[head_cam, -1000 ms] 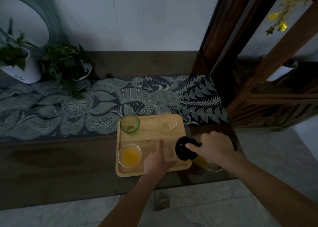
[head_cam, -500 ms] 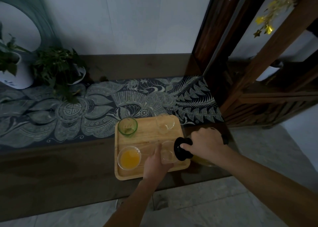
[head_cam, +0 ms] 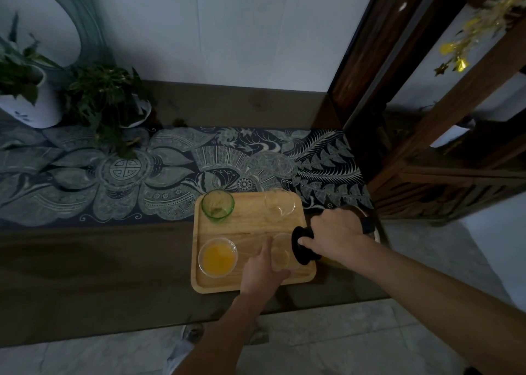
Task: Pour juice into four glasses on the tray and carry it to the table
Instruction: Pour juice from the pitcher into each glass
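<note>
Right hand [head_cam: 334,234] tilts jug [head_cam: 304,245] over glass [head_cam: 280,251], left hand [head_cam: 263,272] steadying

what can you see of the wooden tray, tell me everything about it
The wooden tray is a light, pale-wood rectangle with rounded corners and a low raised rim. It lies flat on the dark table, its far edge on the patterned cloth. Four glasses stand on it: a green glass far left, a clear one far right, a juice-filled one near left, and a near-right glass steadied by the left hand.
</note>
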Available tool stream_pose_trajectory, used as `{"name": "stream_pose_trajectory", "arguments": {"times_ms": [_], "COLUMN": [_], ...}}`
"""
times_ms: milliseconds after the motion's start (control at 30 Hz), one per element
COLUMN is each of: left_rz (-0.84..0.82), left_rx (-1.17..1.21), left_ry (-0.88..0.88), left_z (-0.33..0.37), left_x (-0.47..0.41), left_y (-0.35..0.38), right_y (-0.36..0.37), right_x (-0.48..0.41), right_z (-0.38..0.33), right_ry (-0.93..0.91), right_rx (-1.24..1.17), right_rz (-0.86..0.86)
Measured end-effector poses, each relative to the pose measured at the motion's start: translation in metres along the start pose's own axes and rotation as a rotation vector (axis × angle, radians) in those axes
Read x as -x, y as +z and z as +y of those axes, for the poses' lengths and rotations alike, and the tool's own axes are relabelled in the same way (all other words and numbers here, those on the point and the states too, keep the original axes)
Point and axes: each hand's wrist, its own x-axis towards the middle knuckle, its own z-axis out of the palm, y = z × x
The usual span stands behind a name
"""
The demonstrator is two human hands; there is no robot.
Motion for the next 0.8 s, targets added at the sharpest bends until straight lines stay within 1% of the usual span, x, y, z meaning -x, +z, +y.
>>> {"name": "stream_pose_trajectory", "arguments": {"times_ms": [800], "left_rz": [-0.012], "left_rx": [-0.006], "left_ry": [0.02], "left_z": [-0.001], "left_x": [0.0], "left_y": [0.001], "right_y": [-0.012], "right_x": [-0.007], "right_z": [-0.012], "right_ry": [-0.001], "right_rx": [0.069], "right_rz": [-0.053]}}
